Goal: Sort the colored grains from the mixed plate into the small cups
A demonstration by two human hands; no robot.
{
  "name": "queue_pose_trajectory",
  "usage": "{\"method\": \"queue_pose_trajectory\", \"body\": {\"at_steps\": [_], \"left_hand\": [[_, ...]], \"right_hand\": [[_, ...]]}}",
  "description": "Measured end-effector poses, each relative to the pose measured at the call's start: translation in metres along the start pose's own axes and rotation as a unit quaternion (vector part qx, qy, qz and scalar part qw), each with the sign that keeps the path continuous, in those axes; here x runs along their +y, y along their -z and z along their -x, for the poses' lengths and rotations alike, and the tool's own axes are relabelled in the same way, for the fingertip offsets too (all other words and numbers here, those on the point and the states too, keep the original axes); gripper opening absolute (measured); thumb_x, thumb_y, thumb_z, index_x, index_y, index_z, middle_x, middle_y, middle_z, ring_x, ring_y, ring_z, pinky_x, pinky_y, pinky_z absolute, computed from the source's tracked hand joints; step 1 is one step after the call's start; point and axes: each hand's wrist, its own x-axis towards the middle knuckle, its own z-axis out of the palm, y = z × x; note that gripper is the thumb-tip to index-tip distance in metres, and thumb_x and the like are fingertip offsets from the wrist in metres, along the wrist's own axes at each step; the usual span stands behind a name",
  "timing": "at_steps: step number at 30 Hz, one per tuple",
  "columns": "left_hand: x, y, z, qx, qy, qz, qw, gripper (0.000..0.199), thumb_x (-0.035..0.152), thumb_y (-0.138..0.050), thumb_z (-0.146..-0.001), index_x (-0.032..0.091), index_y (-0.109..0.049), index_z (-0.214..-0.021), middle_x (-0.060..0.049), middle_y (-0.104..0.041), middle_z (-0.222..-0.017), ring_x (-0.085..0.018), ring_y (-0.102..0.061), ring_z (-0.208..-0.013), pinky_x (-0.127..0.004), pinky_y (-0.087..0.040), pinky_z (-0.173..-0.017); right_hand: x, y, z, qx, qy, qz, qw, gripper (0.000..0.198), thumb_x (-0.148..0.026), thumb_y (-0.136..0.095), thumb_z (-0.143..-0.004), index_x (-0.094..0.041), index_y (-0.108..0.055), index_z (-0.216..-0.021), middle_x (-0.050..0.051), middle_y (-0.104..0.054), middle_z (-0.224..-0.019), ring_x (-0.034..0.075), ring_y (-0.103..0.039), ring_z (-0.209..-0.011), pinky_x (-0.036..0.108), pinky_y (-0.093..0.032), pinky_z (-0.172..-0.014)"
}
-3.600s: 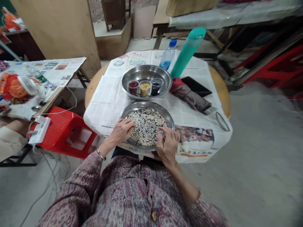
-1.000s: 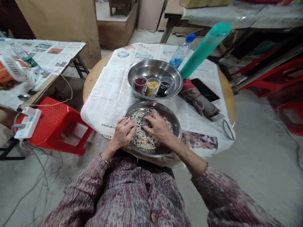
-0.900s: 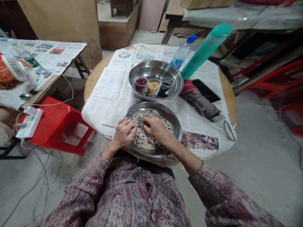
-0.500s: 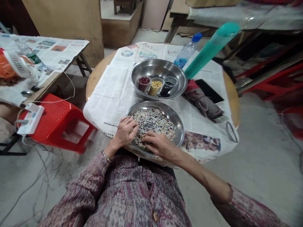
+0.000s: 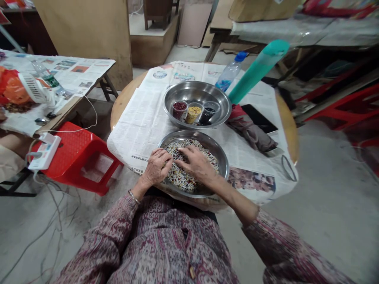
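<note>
Plainly, two hands at a steel dish of mixed grains

The left hand [image 5: 156, 163] rests at the left rim of the shallow steel dish [image 5: 224, 161], its fingers curled over the edge — whether they grip it, I cannot tell. The right hand [image 5: 197, 163] reaches in over the mixed grains [image 5: 183, 179], thumb and fingers spread apart. Those white, yellow and dark grains lie across the dish's floor, on the newspaper-covered table [image 5: 133, 132]. Just beyond sits a deeper steel basin [image 5: 189, 92] — inside, clear cups of red beans [image 5: 179, 109], yellow kernels [image 5: 194, 112] and black beans [image 5: 209, 111].
</note>
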Motion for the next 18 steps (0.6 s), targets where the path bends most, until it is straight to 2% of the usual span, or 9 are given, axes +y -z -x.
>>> {"method": "queue_pose_trajectory", "body": {"at_steps": [2,4,7,10,14,16,18], "left_hand": [[0.000,0.000,0.000,-0.003,0.003,-0.001,1.000,0.020,0.021,-0.043,-0.099,0.020,-0.059,-0.086,-0.003,-0.065,-0.085,-0.018,-0.061,-0.089,-0.040,-0.046,-0.101],[0.000,0.001,0.001,-0.005,0.008,-0.002,1.000,0.021,0.021,-0.043,-0.099,0.021,-0.059,-0.087,-0.003,-0.065,-0.085,-0.018,-0.061,-0.089,-0.040,-0.046,-0.101],[0.001,0.001,0.001,-0.006,0.008,-0.001,1.000,0.020,0.019,-0.044,-0.099,0.021,-0.058,-0.085,-0.002,-0.066,-0.084,-0.018,-0.061,-0.088,-0.038,-0.046,-0.101],[0.002,0.003,-0.001,0.000,0.005,0.005,1.000,0.020,0.020,-0.045,-0.099,0.021,-0.058,-0.085,-0.001,-0.065,-0.082,-0.017,-0.060,-0.086,-0.037,-0.046,-0.101],[0.004,0.004,-0.002,0.007,-0.002,0.017,1.000,0.019,0.020,-0.046,-0.100,0.020,-0.057,-0.084,-0.001,-0.065,-0.081,-0.016,-0.060,-0.083,-0.038,-0.045,-0.101],[0.005,0.004,-0.002,0.009,-0.001,0.021,1.000,0.019,0.019,-0.047,-0.100,0.020,-0.057,-0.085,-0.001,-0.065,-0.082,-0.016,-0.061,-0.083,-0.038,-0.045,-0.101],[0.005,0.004,-0.002,0.010,0.002,0.022,1.000,0.018,0.019,-0.047,-0.099,0.021,-0.057,-0.085,-0.001,-0.065,-0.082,-0.016,-0.061,-0.082,-0.038,-0.045,-0.102]], "right_hand": [[-0.009,-0.003,-0.002,-0.037,0.056,-0.027,0.997,0.025,-0.025,-0.059,-0.092,-0.019,-0.065,-0.116,0.012,-0.063,-0.113,0.025,-0.059,-0.108,0.040,-0.051,-0.095],[-0.010,-0.002,-0.003,-0.075,0.082,-0.026,0.993,0.022,-0.014,-0.053,-0.091,-0.019,-0.067,-0.108,0.010,-0.065,-0.104,0.022,-0.061,-0.099,0.035,-0.052,-0.089],[0.001,0.006,0.000,-0.091,0.066,0.008,0.994,0.031,-0.004,-0.046,-0.089,-0.019,-0.069,-0.103,0.007,-0.066,-0.095,0.020,-0.062,-0.089,0.031,-0.051,-0.082],[0.012,0.018,0.005,-0.079,0.049,0.059,0.994,0.036,0.002,-0.048,-0.083,-0.020,-0.069,-0.103,0.008,-0.068,-0.102,0.022,-0.060,-0.097,0.033,-0.050,-0.086],[0.012,0.026,0.009,-0.081,0.030,0.127,0.988,0.023,-0.007,-0.053,-0.087,-0.021,-0.069,-0.095,0.009,-0.068,-0.101,0.025,-0.059,-0.100,0.034,-0.050,-0.083],[0.008,0.026,0.009,-0.086,0.030,0.126,0.988,0.017,-0.014,-0.052,-0.092,-0.021,-0.068,-0.094,0.009,-0.068,-0.096,0.023,-0.061,-0.093,0.032,-0.050,-0.079],[0.004,0.026,0.009,-0.092,0.035,0.120,0.988,0.018,-0.013,-0.052,-0.092,-0.021,-0.067,-0.094,0.007,-0.068,-0.091,0.020,-0.062,-0.087,0.031,-0.049,-0.075]]}}
